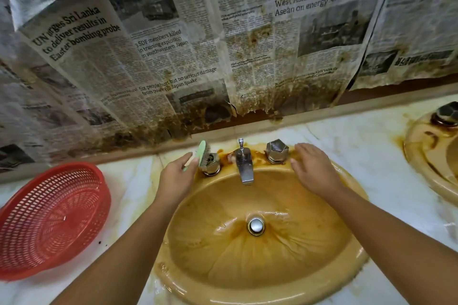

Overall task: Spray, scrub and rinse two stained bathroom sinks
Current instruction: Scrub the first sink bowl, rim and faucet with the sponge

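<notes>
Head cam view, looking straight down at a mustard-yellow oval ceramic sink (260,280) set into a white marble counter (371,141). The bowl is wet and streaky brown, with a chrome drain plug (256,225) in the middle. At the sink's back rim there's a chrome faucet spout (244,166) with rusty gunk around its base, and a faceted chrome knob on each side.

The left hand (177,178) is pinching a pale green scrub brush (201,156) by the handle, with the bristles pressed right against the left chrome knob (210,164). The right hand (313,171) is flat and spread, fingers loosely apart, holding nothing, sitting at the back right rim of the sink just beside the right chrome knob (277,151). Can't tell if the palm actually touches the rim.

A red plastic mesh basket (49,220) sits near the counter's left edge, tilted. A second stained yellow sink (431,153) with its own knob peeks in at the counter's right edge. Stained, soggy newspaper sheets (173,44) cover the wall behind the counter, brown along the bottom.
</notes>
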Demonstrator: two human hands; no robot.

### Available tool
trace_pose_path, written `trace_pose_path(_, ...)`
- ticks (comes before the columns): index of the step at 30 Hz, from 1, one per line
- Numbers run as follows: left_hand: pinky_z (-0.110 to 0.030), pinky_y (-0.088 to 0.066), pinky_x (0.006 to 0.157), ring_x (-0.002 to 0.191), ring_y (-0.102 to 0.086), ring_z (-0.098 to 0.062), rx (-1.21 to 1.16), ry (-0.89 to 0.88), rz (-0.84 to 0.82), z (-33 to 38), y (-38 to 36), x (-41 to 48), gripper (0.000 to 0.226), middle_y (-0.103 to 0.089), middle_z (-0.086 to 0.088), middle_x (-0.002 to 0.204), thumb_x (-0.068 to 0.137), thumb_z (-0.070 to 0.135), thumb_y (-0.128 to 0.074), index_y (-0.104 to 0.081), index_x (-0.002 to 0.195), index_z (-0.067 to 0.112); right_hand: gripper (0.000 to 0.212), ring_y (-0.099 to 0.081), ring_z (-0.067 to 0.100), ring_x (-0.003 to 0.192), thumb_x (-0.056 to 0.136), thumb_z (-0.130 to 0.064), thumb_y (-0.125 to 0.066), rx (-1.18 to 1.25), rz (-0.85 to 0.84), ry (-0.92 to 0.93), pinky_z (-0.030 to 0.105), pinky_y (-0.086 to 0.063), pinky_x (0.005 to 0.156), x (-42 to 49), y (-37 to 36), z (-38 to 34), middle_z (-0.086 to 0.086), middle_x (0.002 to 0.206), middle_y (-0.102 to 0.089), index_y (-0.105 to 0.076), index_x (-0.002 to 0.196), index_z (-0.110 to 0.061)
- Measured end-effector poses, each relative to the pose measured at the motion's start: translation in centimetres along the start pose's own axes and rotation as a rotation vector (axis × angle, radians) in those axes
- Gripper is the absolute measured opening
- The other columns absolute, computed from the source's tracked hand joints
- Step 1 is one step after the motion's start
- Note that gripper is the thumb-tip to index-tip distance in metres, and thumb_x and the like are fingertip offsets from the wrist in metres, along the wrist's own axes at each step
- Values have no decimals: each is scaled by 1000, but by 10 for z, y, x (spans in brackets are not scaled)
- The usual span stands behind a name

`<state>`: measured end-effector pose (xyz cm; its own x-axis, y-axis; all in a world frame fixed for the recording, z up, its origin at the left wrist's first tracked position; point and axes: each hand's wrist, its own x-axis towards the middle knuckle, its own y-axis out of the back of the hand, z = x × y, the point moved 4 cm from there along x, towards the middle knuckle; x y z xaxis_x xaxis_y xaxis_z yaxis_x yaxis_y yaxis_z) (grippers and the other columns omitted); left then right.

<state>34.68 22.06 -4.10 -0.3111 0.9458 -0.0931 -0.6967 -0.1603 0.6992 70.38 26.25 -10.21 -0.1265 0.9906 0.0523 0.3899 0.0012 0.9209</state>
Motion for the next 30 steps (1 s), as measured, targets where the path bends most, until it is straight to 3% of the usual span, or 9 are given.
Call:
trace_pose_path(7,-32,-52,91,120,-64,-21,251,-140,-10,-11,-3,29,38,-70,6,132,104,51,-50,-60,139,44,70,-13,22,158,106,-49,-6,-217,-121,40,44,-8,129,16,-36,17,4,171,-19,-14,164,-12)
trace_pose_path(11,-30,-50,82,110,-67,-26,268,-96,10,-14,-6,33,37,-73,-2,126,106,47,-49,-61,140,40,73,-9,18,159,103,-52,-1,-260,-114,90,43,-5,129,18,-38,19,1,172,-15,-10,165,-14)
trace_pose_path(14,-21,-44,88,124,-62,-16,143,-55,-52,-29,-2,22,34,-68,7,133,104,43,-55,-66,135,34,75,-7,18,159,101,-53,1,-283,-121,103,45,-5,129,20,-39,17,1,172,-13,-9,165,-14)
trace_pose_path(17,-28,-50,96,124,-62,-17,182,-44,-85,-42,-1,23,29,-69,9,132,103,44,-57,-72,127,35,77,-9,20,159,100,-54,0,-307,-106,105,46,-6,129,21,-41,15,2,172,-16,-14,165,-13)
trace_pose_path(19,-30,-53,84,105,-68,-19,139,65,-123,-46,-9,25,28,-76,5,116,103,42,-56,-80,112,30,78,-8,19,159,100,-55,1,-310,-113,102,46,-5,129,21,-42,15,2,172,-15,-13,165,-13)
trace_pose_path(20,-29,-51,68,82,-67,-18,59,136,-162,-47,-14,22,30,-75,2,95,103,43,-57,-83,98,28,79,-7,19,159,99,-55,1,-309,-116,100,45,-4,129,22,-42,15,2,172,-14,-12,165,-13)
trace_pose_path(22,-22,-29,46,50,-37,-15,-148,306,-229,-52,-20,12,39,-47,1,64,101,49,-60,-79,79,23,79,-4,18,159,99,-56,2,-305,-116,99,45,-3,129,22,-41,14,1,172,-12,-11,165,-14)
trace_pose_path(24,-20,-19,46,47,-23,-14,-259,386,-254,-58,-22,7,36,-32,6,57,97,53,-63,-77,77,25,77,-3,18,159,100,-55,2,-312,-115,101,45,-2,129,21,-42,14,1,172,-11,-10,165,-15)
trace_pose_path(30,-23,-14,50,54,-19,-16,-408,394,-180,-53,-26,21,38,-29,-5,68,99,48,-63,-81,98,15,74,0,15,159,102,-53,2,-306,-116,111,43,-1,129,18,-42,14,1,172,-9,-7,165,-16)
